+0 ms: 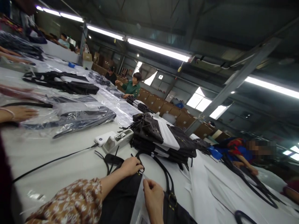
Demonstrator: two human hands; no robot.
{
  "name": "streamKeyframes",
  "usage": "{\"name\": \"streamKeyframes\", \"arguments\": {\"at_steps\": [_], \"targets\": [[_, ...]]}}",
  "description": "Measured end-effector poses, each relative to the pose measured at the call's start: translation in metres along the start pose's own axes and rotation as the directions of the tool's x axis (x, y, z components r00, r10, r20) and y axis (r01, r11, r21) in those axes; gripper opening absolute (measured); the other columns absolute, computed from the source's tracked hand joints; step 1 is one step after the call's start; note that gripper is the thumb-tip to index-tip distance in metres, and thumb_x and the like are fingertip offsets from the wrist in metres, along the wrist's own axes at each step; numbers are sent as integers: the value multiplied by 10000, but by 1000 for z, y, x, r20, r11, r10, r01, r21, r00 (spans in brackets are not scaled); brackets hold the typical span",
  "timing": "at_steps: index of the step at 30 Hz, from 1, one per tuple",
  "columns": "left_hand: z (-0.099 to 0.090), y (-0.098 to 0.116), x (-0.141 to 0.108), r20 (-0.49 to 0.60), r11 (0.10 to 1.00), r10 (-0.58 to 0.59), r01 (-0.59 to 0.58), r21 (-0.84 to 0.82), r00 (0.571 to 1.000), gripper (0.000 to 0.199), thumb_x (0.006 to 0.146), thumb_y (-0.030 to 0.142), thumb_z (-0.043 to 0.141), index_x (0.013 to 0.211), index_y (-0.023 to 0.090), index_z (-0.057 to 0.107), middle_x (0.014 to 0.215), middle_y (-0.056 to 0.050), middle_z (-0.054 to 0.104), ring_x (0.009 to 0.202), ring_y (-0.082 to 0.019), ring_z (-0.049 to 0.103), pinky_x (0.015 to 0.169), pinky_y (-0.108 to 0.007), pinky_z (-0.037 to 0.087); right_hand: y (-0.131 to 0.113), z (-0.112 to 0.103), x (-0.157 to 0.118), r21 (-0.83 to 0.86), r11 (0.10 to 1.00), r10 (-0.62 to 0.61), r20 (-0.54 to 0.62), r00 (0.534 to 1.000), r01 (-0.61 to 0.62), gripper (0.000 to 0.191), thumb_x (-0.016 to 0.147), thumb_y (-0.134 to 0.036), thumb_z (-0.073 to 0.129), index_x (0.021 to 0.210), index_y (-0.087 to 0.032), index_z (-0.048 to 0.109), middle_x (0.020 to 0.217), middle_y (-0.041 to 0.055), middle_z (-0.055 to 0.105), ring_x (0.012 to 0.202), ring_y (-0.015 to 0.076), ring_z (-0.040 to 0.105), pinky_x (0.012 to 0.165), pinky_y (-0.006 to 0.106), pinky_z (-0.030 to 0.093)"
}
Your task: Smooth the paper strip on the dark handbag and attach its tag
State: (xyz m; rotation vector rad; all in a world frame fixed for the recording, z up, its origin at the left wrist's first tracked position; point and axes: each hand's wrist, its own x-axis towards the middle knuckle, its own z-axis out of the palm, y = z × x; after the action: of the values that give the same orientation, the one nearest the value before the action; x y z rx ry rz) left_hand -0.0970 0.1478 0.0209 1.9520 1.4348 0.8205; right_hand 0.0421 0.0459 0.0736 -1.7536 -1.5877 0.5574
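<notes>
Bag in front: A soft black bag (pixel 121 196) lies flat on the white desk (pixel 70 168), close to the person, right under both hands. Its long black straps (pixel 168 175) loop out beside the right hand.
Strip on the bag: A long, pale, see-through plastic strip (pixel 137 207) lies over the bag, with some printed lines at its low end.
How far along: The work on this bag looks partly done. The strip is on it, but its top end seems to need the fingers there. No clear plastic cover goes around this bag yet.
Left hand: The left hand (pixel 132 166) reaches in from the left, palm down, fingers bent over the bag's top edge. Its grip looks narrow, but what it pinches is too blurry to tell.
Right hand: The right hand (pixel 153 197) comes up from below, thumb and pointing finger close together. Its grip seems to pinch the strip's edge, near its top.
Bag pile: A tall pile of black bags with white bands (pixel 163 133) sits past the hands.
Tape holder: A pale plastic tape holder (pixel 119 140) stands just left of the pile.
Wrapped bag: A dark bag in shiny clear plastic (pixel 86 121) lies farther left, near another person's hand (pixel 21 113).
</notes>
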Motion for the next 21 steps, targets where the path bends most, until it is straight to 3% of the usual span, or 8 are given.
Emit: {"name": "streamKeyframes", "arguments": {"at_steps": [6,13,17,21], "targets": [[3,-17,4,58,981,52,-40,-191,997,429,898,465,488,611,152,541,549,37,476,585,-137,511,634,-286,433,-1,27,13,-178,984,-2,-98,995,-15,316,769,-306,448,632,-179,704,684,90,712,696,235,636,651,286,405],[-7,-29,4,148,929,190,-129,-347,971,325,898,443,528,822,141,620,886,-31,639,840,-176,596,812,-353,489,-7,57,34,-231,973,-26,-42,999,16,331,798,-294,408,669,-181,691,773,133,718,770,268,637,703,319,394],[-8,-36,7,188,924,184,-104,-369,965,231,904,341,549,915,133,649,863,-22,659,839,-184,620,827,-372,505,-9,63,38,-194,981,-12,-31,999,5,371,832,-361,397,822,-176,718,859,123,725,835,264,643,739,312,414],[-7,-41,9,152,936,122,-63,-345,981,145,856,277,630,883,136,653,838,-20,659,850,-183,621,863,-393,500,-8,64,39,-176,984,17,-28,999,-22,370,816,-372,425,860,-159,724,867,130,726,850,275,646,748,317,427]]}}
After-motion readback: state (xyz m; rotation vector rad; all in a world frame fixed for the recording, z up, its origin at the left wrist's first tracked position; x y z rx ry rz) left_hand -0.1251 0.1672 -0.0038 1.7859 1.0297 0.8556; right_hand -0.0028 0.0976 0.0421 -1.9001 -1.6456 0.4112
